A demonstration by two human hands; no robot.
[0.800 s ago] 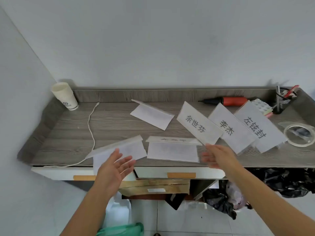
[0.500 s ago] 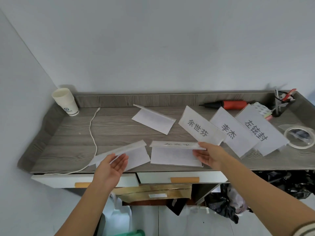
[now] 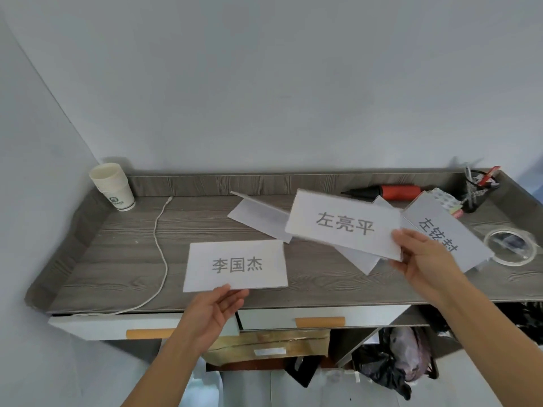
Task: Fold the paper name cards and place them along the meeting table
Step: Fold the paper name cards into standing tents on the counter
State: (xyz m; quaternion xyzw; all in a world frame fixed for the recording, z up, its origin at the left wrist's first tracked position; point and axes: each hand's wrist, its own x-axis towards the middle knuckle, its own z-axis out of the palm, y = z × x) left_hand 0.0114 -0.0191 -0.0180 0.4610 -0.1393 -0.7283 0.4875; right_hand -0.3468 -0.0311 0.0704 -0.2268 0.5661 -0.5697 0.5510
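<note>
while each hand grips one, two name cards face up.

The raised name card hides most of two cards behind it; the right hand covers the last character on the far-right card.
</note>
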